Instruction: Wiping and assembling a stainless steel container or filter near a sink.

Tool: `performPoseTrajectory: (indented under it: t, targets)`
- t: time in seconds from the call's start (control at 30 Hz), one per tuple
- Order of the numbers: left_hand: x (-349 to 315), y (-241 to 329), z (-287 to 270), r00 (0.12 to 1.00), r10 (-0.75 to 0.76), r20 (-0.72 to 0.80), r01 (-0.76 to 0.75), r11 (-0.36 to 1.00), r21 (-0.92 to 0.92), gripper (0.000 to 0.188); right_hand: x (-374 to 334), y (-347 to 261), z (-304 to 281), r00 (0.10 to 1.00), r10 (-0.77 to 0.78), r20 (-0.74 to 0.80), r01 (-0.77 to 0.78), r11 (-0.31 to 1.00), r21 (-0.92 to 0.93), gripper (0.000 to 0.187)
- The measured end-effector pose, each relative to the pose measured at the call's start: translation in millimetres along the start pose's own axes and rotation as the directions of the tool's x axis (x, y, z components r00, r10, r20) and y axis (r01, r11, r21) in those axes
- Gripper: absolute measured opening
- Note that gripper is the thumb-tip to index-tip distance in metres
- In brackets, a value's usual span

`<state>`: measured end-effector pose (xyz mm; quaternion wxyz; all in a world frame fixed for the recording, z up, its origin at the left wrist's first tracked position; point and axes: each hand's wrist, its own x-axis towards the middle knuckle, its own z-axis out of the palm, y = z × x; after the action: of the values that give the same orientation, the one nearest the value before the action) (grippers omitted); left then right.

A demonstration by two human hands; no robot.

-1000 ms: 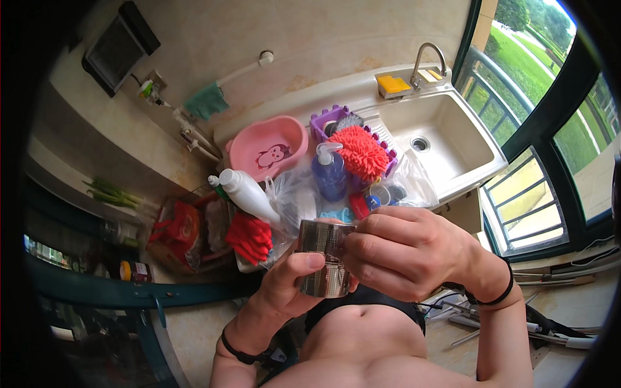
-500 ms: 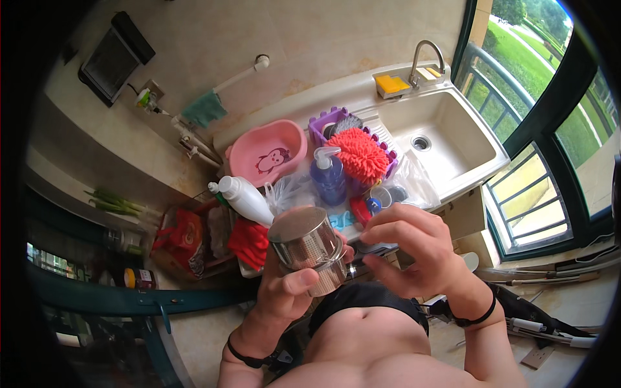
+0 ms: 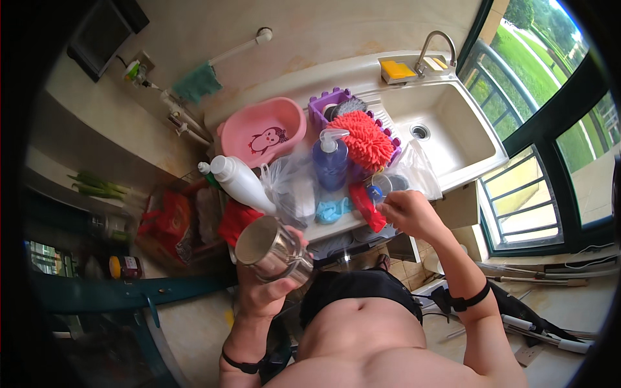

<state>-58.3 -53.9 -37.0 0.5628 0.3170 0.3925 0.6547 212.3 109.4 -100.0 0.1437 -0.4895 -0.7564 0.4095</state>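
Note:
My left hand is wrapped round a shiny metal strainer cup with perforated walls, tilted over the counter's front edge. Out to the right, my right hand has its fingertips pinched together; whatever they may hold is too small or hidden to name. Close to those fingertips are a small blue round thing, a red pouch-like piece and a clear plastic cup. A crumpled light-blue cloth lies between my hands. Behind the strainer cup stands a white bottle.
A pink basin, a blue pump bottle and a purple basket crowd the counter. Against the basket is a red chenille mitt. The sink with its curved tap lies right, beside the window. Clear plastic bags sit mid-counter.
My right hand has moved away from the strainer cup, right and forward, its fingers closing into a pinch. My left hand has shifted left and tilted the cup. The view has moved slightly.

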Motion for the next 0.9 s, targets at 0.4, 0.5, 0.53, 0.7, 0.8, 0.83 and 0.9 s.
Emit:
performPoseTrajectory:
  t: [0.4,0.5,0.53,0.7,0.8,0.83,0.9]
  targets:
    - [-19.4,-9.0,-45.8,0.986,0.167,-0.018,-0.168,0.981,-0.093,0.081,79.8,28.1,144.4,0.962,-0.261,0.084,0.270,0.844,-0.464,0.026]
    - [-18.8,-2.7,-43.4,0.981,0.195,0.015,-0.192,0.976,-0.099,0.084,92.0,41.8,158.1,0.964,-0.217,0.153,0.265,0.794,-0.547,0.029]
    - [-18.7,-1.8,-44.3,0.978,0.208,0.031,-0.204,0.975,-0.088,0.086,89.8,42.0,157.7,0.957,-0.275,0.089,0.281,0.810,-0.515,0.028]
    - [-13.8,-2.4,-45.4,0.908,0.411,0.083,-0.419,0.897,0.137,0.092,57.0,-0.1,107.9,0.990,-0.110,-0.088,0.114,0.993,0.030,0.022]
    - [-12.1,-0.3,-48.9,0.829,0.529,0.182,-0.559,0.764,0.322,0.093,13.1,-97.4,49.9,0.983,0.051,0.176,-0.150,0.778,0.610,0.022]
    - [-7.3,0.0,-48.1,0.788,0.578,0.212,-0.609,0.684,0.400,0.093,4.1,-110.5,39.2,0.986,0.058,0.157,-0.144,0.774,0.616,0.022]
    - [0.1,8.7,-39.2,0.763,0.576,0.294,-0.636,0.591,0.496,0.097,-11.4,-123.2,24.5,0.980,-0.013,0.198,-0.112,0.786,0.608,0.025]
